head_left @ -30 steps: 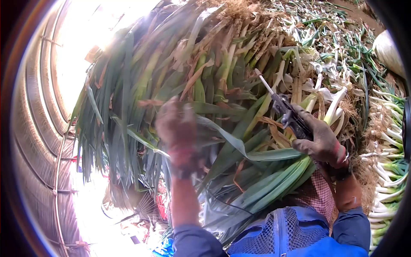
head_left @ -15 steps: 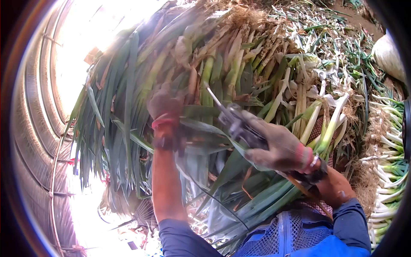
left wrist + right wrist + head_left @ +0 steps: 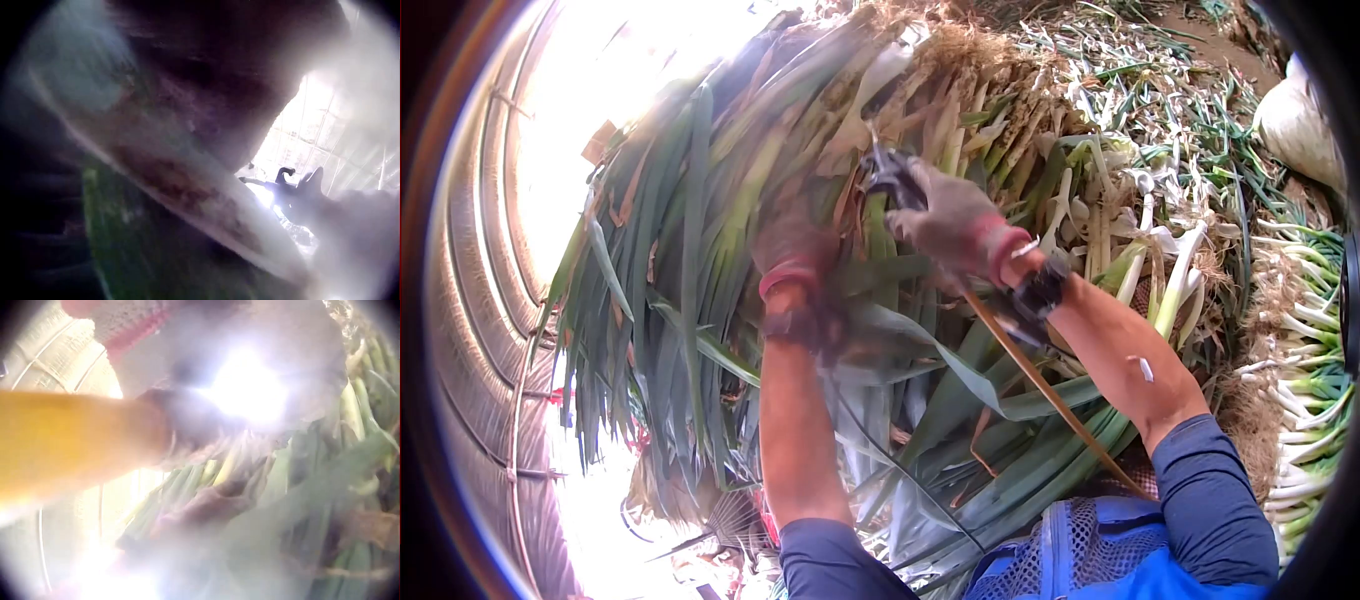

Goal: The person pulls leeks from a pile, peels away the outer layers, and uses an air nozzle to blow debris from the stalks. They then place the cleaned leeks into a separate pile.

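Observation:
In the head view, my gloved left hand (image 3: 800, 245) is blurred among the long green leaves. It grips a green onion, whose pale, brown-stained length (image 3: 187, 194) crosses the left wrist view under the dark glove. My gloved right hand (image 3: 955, 215) holds a black air blow gun (image 3: 890, 175), its nozzle pointing toward the upper part of the heap. A tan hose (image 3: 1050, 395) trails from the gun down across my lap. Pale, loose skin (image 3: 883, 78) shows just beyond the nozzle. Glare hides much of the gun in the right wrist view.
A thick heap of untrimmed green onions (image 3: 650, 240) lies ahead, roots toward the upper right. Cleaned green onions (image 3: 1315, 440) lie in a row at right. Peelings (image 3: 1130, 80) cover the ground behind, near a white bulging sack (image 3: 1300, 125). A ribbed sheet wall (image 3: 485, 300) curves along the left.
My right hand has swung left and up with the air blow gun, from beside the right-hand onions to near my left hand. The hose has come into view. My left hand has shifted slightly.

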A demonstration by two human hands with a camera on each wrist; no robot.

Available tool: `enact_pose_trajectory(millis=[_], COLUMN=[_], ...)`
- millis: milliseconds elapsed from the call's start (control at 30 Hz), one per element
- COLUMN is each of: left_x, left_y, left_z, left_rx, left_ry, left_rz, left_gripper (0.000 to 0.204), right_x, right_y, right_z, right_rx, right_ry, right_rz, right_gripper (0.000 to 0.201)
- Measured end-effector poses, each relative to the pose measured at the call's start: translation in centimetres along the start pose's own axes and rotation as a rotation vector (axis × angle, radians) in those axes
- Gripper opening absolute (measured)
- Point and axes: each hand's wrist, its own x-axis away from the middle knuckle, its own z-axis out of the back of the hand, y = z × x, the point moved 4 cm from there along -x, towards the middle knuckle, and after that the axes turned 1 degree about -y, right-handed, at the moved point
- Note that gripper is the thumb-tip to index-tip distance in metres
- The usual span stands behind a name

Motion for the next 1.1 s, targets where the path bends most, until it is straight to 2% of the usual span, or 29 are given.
enact_pose_trajectory(millis=[33,67,133,200,333,433,467,500,567,633,733,767,800,867,933,1033,1100], left_x=[-0.2,0.0,0.4,0.7,3.5,8.1,9.6,10.9,12.8,14.1,15.4,15.8,16.0,16.1,16.2,16.7,16.6], left_y=[-0.1,0.2,0.7,0.4,0.2,1.4,1.9,2.3,2.9,3.1,4.4,5.3,5.8,5.8,5.9,6.2,5.9], left_z=[-0.3,0.4,1.4,1.4,1.6,2.5,2.6,2.6,1.6,-0.2,-1.1,0.2,1.0,0.5,0.7,0.6,-0.1], left_rx=[-0.029,-0.027,0.013,0.059,0.310,0.692,0.765,0.804,0.787,0.730,0.659,0.543,0.425,0.384,0.348,0.414,0.395], left_ry=[-0.107,-0.107,-0.226,-0.245,-0.364,-0.549,-0.592,-0.619,-0.622,-0.596,-0.560,-0.524,-0.487,-0.463,-0.435,-0.484,-0.433], left_rz=[0.064,0.061,0.099,0.097,0.080,0.049,0.045,0.049,0.067,0.108,0.150,0.102,0.055,0.032,0.010,0.037,0.080], left_gripper=[0.068,0.068,0.064,0.057,0.045,0.038,0.036,0.034,0.032,0.032,0.033,0.037,0.041,0.043,0.046,0.052,0.048], right_x=[-0.7,-1.1,-0.2,2.3,10.1,13.7,14.1,14.4,15.0,16.1,18.3,18.5,18.3,16.6,13.6,8.7,5.7], right_y=[0.2,0.3,1.1,2.0,3.8,5.1,4.9,4.8,4.9,5.9,6.7,6.5,7.0,7.5,7.2,7.0,6.8], right_z=[0.7,1.3,2.4,2.1,0.5,-0.1,0.5,0.9,1.7,2.3,2.4,2.2,2.2,2.3,2.5,3.3,4.0], right_rx=[0.010,0.020,0.015,-0.096,-0.105,-0.010,-0.050,-0.072,-0.099,-0.098,-0.076,0.031,0.030,-0.003,-0.037,0.005,0.098], right_ry=[0.047,0.094,0.054,-0.059,-0.140,-0.025,-0.108,-0.151,-0.172,-0.098,-0.147,-0.030,-0.026,-0.072,-0.075,-0.002,-0.013], right_rz=[-0.024,-0.048,-0.061,-0.009,0.096,0.288,0.136,0.061,-0.050,-0.021,0.001,0.193,0.192,0.071,0.038,-0.006,-0.027], right_gripper=[0.063,0.061,0.053,0.053,0.095,0.096,0.094,0.093,0.093,0.092,0.093,0.096,0.096,0.094,0.092,0.084,0.081])
